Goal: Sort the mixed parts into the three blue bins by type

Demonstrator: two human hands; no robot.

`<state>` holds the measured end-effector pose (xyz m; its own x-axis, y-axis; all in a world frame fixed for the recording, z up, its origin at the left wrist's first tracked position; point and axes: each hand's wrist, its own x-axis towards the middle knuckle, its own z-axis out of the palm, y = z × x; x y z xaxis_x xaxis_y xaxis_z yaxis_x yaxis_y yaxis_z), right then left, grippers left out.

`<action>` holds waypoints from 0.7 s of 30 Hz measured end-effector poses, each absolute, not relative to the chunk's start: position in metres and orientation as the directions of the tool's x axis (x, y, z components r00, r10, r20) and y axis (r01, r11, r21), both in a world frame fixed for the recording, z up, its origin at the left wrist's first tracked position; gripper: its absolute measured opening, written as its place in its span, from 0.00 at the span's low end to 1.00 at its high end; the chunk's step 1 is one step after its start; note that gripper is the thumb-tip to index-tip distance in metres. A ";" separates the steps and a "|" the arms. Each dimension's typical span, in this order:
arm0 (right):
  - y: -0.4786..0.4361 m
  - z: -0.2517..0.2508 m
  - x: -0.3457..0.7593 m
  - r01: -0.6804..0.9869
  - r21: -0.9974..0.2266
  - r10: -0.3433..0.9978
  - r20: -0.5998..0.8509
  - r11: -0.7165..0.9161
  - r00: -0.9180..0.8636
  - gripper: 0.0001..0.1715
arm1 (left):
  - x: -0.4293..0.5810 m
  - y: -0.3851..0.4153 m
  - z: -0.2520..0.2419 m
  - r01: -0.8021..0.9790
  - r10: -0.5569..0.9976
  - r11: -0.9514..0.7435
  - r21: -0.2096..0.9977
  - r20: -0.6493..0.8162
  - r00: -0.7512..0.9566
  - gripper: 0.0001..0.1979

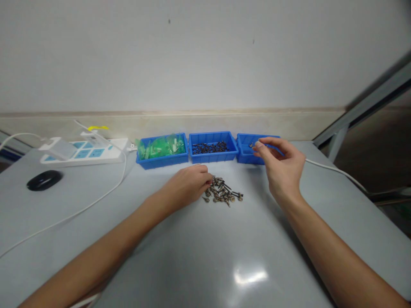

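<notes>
A loose pile of metal screws (221, 192), some shiny and some dark, lies on the table. At its upper left edge is my left hand (192, 182), its fingers curled together at the screws; their tips are hidden, so what they hold does not show. My right hand (284, 167) is raised in front of the right blue bin (245, 157), thumb and forefinger pinched over it. Anything in that pinch is too small to make out. A few small shiny pieces show inside this bin, partly covered by the hand.
The middle blue bin (213, 158) holds dark screws. Green bags with white pieces fill the left blue bin (162, 162). A white power strip (118, 156) with chargers, a black mouse (45, 180) and a white cable (96, 199) lie to the left. A wall stands behind.
</notes>
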<state>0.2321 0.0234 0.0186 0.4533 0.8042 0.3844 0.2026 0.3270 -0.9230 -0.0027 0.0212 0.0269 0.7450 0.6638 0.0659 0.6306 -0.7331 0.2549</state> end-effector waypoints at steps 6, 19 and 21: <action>0.018 0.020 0.222 0.207 -0.926 0.924 0.350 0.316 0.155 0.09 | 0.000 0.024 0.024 0.668 0.679 -0.732 0.135 0.069 0.730 0.11; 0.010 0.017 0.216 -0.018 -1.000 0.908 0.004 -0.003 -0.420 0.14 | -0.005 0.021 0.041 0.390 0.708 -0.659 0.643 0.354 0.611 0.04; 0.010 0.016 0.215 -0.032 -0.999 0.910 -0.013 -0.028 -0.414 0.13 | -0.006 0.021 0.041 0.392 0.722 -0.631 0.670 0.320 0.614 0.03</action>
